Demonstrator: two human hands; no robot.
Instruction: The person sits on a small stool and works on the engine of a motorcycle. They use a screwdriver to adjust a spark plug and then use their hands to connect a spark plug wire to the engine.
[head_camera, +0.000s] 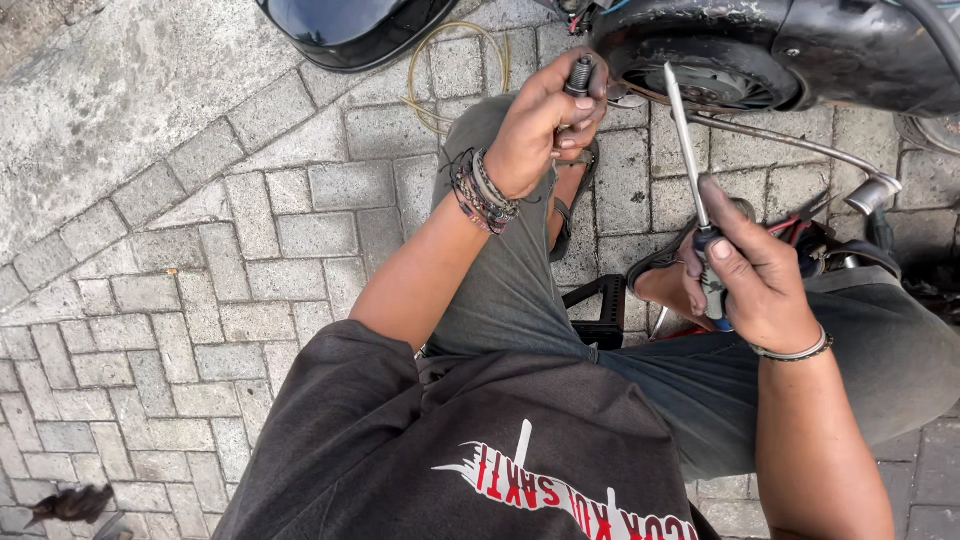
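1. Clenching the left hand (540, 125) around a bolt (579, 74) — threaded end poking up above the fingers.
2. Gripping a screwdriver (686, 150) in the right hand (755, 275) — handle buried in the fist, shaft rising past the thumb.
3. Pointing that tip toward the wheel (705, 70), just beyond both grips.

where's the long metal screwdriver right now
In the head view, the long metal screwdriver is on the right, gripped by the right hand, tip pointing up toward the black wheel.

One head-worn camera looks steeply down, close over the person's lap. It faces the paving (180, 250) and wheel (700, 70).
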